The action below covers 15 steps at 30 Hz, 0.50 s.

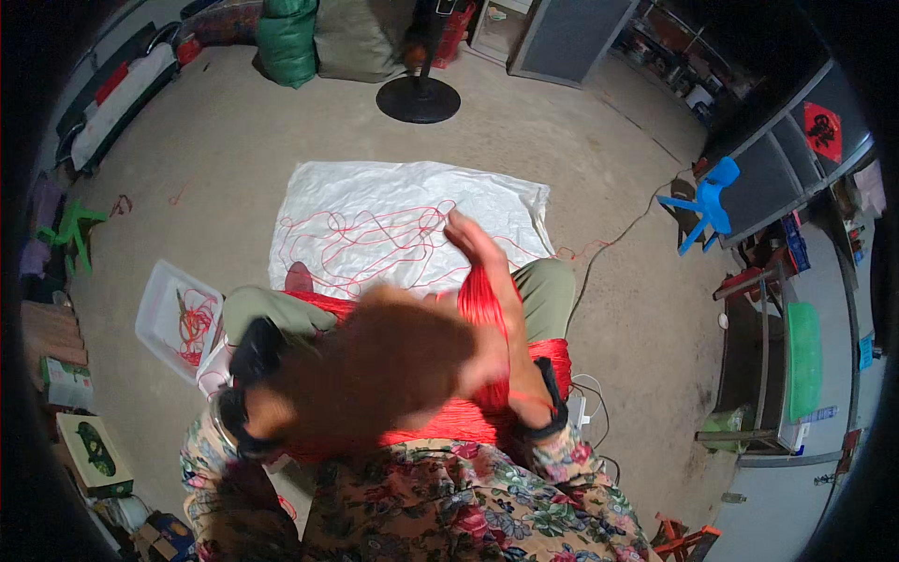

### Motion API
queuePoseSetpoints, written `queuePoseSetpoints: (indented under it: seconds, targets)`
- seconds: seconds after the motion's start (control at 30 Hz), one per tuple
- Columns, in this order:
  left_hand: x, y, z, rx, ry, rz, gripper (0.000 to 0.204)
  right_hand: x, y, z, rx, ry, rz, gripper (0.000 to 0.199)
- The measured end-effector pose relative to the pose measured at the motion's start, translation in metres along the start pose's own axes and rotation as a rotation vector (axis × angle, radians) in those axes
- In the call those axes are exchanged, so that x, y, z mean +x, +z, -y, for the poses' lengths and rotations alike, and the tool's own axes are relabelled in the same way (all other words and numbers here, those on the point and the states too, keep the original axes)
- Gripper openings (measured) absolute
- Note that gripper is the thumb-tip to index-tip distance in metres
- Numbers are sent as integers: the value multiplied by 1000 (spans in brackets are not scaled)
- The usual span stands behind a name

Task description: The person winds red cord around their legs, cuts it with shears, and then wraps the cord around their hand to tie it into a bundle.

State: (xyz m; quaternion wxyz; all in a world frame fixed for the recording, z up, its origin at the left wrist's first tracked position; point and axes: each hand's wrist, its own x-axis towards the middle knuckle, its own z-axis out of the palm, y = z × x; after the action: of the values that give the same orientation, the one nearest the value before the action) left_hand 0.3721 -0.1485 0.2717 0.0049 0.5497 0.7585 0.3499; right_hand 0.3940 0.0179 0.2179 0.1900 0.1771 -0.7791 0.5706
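Observation:
A thick skein of red cord (480, 304) is looped round my right hand (479, 245) and runs back along that forearm. The fingers of this hand point forward, long and close together, with the cord strands held across the palm side. My left hand (393, 361) is a brown smear of motion in front of my body, its blurred end overlapping the skein; its fingers cannot be made out. More red cord (440, 423) lies in a thick mass across my lap. Loose strands of thin red cord (361, 239) spread in tangled loops over a white cloth (506, 187) ahead of my knees.
On the left stands a clear plastic bin (157, 314) with red cord inside, near a green stool (73, 234). A black round fan base (419, 99) and stuffed sacks (286, 42) stand at the back. A blue chair (709, 201) and a cable (599, 267) are on the right.

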Motion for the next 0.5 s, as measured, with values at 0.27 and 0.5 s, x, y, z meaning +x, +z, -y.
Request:
queuePoseSetpoints:
  seconds: [0.27, 0.5]
  targets:
    - [34, -1, 66, -324, -93, -440, 14, -12, -13, 36, 154, -114, 33, 13]
    - [16, 38, 77, -830, -249, -265, 16, -13, -7, 47, 372, -60, 38, 21]
